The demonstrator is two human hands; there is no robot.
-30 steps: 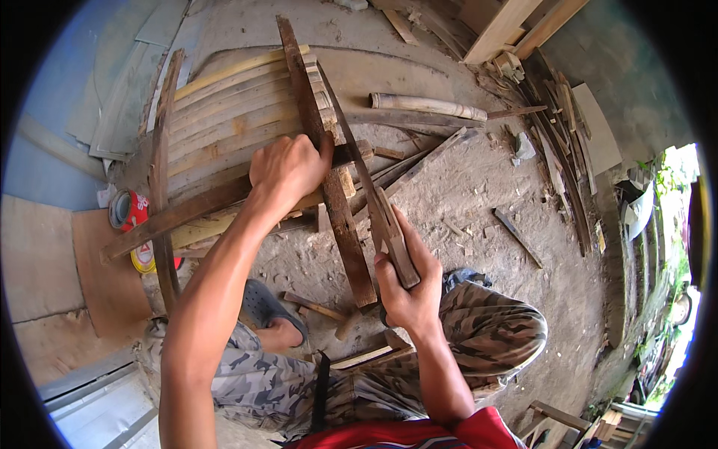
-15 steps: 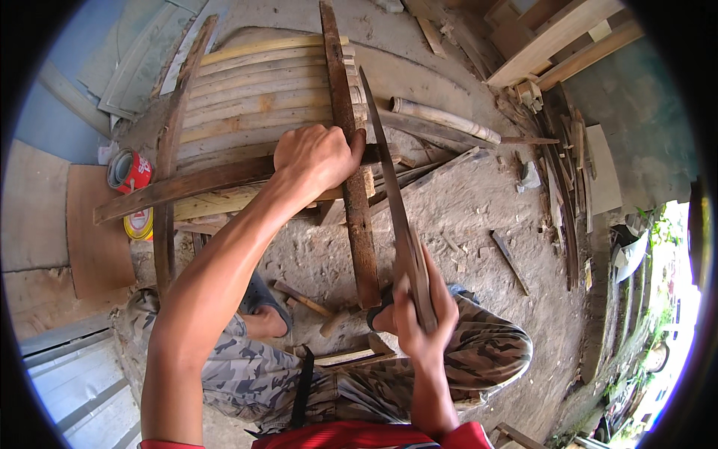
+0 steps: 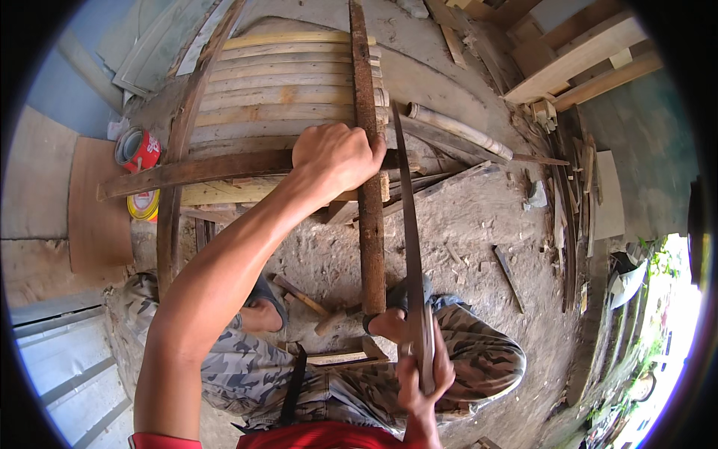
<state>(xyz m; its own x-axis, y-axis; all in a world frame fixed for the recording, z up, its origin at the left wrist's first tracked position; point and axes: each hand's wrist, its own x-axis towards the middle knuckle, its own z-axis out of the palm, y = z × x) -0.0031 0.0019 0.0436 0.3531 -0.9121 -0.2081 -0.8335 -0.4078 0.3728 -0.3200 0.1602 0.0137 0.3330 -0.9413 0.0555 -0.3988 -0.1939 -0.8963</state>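
Note:
My left hand (image 3: 338, 159) is closed round a dark wooden plank (image 3: 217, 168) near its right end. That plank lies crosswise over two long beams, a right one (image 3: 372, 239) under my thumb and a left one (image 3: 178, 142). In my right hand (image 3: 425, 380), low in front of my right knee, is the handle of a handsaw (image 3: 410, 232). Its long dark blade points away from me, and its far part passes the plank's right end. Whether the teeth touch the wood I cannot tell.
Pale wooden slats (image 3: 280, 97) lie stacked beneath the beams. A red can (image 3: 149, 153) and a yellow can (image 3: 142, 206) stand at the left. A wooden-handled tool (image 3: 301, 295) lies between my feet. Bamboo (image 3: 460, 131) and scrap wood (image 3: 510, 278) lie to the right.
My right hand has drawn the saw back toward me, its blade now lower in view. The left hand keeps its hold on the plank; the whole view has shifted slightly.

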